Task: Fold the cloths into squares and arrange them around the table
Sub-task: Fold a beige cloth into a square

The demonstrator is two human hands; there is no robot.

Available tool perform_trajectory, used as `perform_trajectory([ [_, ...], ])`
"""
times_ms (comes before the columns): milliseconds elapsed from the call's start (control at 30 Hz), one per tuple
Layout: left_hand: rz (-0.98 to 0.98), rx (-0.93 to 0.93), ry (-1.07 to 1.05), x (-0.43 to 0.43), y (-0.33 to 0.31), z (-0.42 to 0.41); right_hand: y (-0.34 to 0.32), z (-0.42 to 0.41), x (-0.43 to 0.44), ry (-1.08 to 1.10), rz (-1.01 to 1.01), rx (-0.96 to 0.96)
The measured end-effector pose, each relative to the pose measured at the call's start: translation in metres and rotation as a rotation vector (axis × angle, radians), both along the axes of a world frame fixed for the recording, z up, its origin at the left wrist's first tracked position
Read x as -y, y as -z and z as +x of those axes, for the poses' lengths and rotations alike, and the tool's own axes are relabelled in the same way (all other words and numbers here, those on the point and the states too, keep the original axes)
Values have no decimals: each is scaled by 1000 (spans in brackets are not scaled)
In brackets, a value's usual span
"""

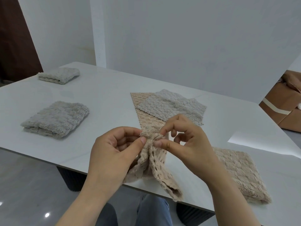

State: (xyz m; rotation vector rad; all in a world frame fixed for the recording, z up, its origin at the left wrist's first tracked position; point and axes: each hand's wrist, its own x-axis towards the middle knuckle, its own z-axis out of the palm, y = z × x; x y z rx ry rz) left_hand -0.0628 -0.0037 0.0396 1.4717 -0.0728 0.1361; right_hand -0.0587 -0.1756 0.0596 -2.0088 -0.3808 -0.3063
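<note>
Right now your left hand (114,149) and right hand (184,136) meet above the near edge of the table (105,95). Both pinch the bunched top edge of the held beige cloth (156,163). Your left thumb and forefinger close on it from the left. Your right thumb and forefinger close on it from the right, with the other right fingers loosely curled and clear of the fabric.

Below your fingertips the cloth hangs in loose folds, its lower end draped past the table edge toward your knees. Just beyond your fingers a flat beige cloth (146,115) lies unfolded, with a flat grey cloth (172,105) spread across its far part.

Well to the left of your fingers sits the near grey square (55,119), folded, and farther off beyond it the far grey square (59,75). Near your right wrist, on its right side, the beige square (241,170) lies folded on the table. Far to the right of your fingers, off the table, stands a cardboard box (283,111).
</note>
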Motion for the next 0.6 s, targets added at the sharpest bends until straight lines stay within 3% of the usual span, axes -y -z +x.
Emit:
perform_trajectory([
  [100,13,10,-40,-1,-5,2,-3,-3,1,2,-14,81],
  [600,81,83,-16,3,-13,-6,-8,-7,-6,-14,3,75],
])
